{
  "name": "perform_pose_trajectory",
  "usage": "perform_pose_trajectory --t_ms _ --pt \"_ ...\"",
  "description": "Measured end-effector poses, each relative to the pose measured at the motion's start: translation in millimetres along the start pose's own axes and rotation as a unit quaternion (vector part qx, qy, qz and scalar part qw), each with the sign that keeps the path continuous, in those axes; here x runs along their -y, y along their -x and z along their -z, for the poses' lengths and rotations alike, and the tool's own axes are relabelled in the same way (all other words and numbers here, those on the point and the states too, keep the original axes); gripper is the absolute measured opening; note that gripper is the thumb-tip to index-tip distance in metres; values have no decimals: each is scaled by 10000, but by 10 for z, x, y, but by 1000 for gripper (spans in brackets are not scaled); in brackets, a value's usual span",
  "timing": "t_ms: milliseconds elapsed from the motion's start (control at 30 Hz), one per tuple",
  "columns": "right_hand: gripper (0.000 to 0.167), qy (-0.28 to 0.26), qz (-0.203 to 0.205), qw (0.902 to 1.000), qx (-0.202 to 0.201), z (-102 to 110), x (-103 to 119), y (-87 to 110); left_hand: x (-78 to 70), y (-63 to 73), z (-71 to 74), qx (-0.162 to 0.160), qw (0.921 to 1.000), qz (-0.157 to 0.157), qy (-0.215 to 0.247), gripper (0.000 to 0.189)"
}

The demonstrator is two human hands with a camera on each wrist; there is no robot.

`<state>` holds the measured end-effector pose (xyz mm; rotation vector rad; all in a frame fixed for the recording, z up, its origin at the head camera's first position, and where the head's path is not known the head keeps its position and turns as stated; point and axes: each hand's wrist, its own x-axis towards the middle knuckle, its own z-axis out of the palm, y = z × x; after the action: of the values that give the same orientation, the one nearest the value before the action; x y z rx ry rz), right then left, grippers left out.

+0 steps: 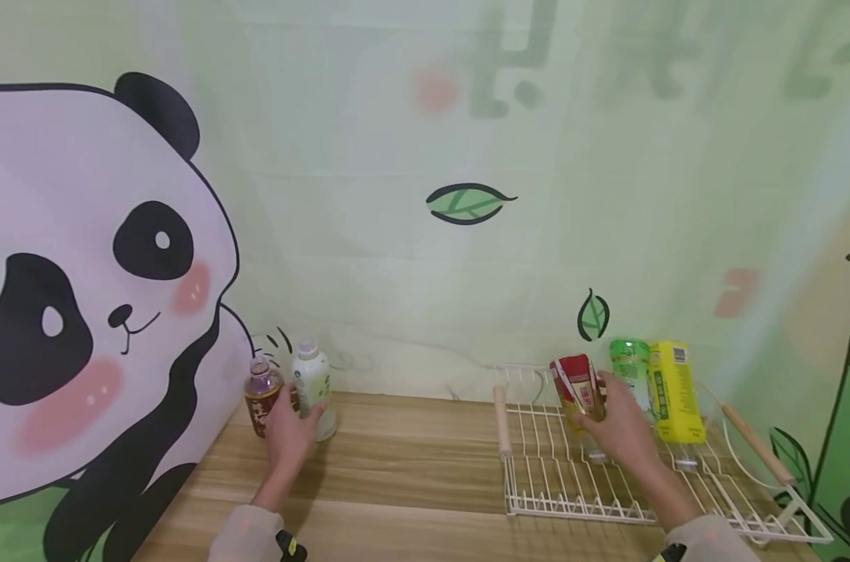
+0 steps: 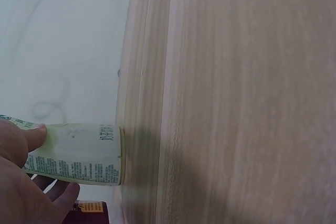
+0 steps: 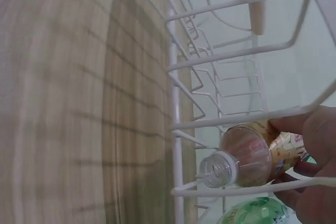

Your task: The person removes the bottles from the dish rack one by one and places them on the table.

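Note:
On the left of the wooden table, my left hand holds an upright white-and-green drink bottle between thumb and fingers. In the left wrist view, the thumb lies on one side of this bottle and the fingers on the other. A dark-labelled bottle stands just left of it. My right hand grips a red-and-yellow-labelled bottle in the white wire rack. That bottle is upside down, its uncapped mouth low among the wires in the right wrist view.
A green bottle and a yellow-labelled bottle stand upside down in the rack, right of my right hand. Wooden handles flank the rack. Behind the table hangs a printed panda backdrop.

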<state>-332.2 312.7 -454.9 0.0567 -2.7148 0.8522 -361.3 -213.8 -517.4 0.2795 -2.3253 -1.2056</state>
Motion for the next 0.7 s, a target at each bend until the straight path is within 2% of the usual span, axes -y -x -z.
perform_pose_trajectory --t_ms 100,367,700 --pt "91 8 -51 9999 107 -30 -9 0 5 2 7 10 10000 -24 -20 60" --pt "82 239 -550 9960 669 -42 -40 39 26 13 -9 26 10000 -88 -3 60" --pt "78 223 -482 9957 761 -37 -49 39 34 25 -29 -81 9997 -211 -101 61"
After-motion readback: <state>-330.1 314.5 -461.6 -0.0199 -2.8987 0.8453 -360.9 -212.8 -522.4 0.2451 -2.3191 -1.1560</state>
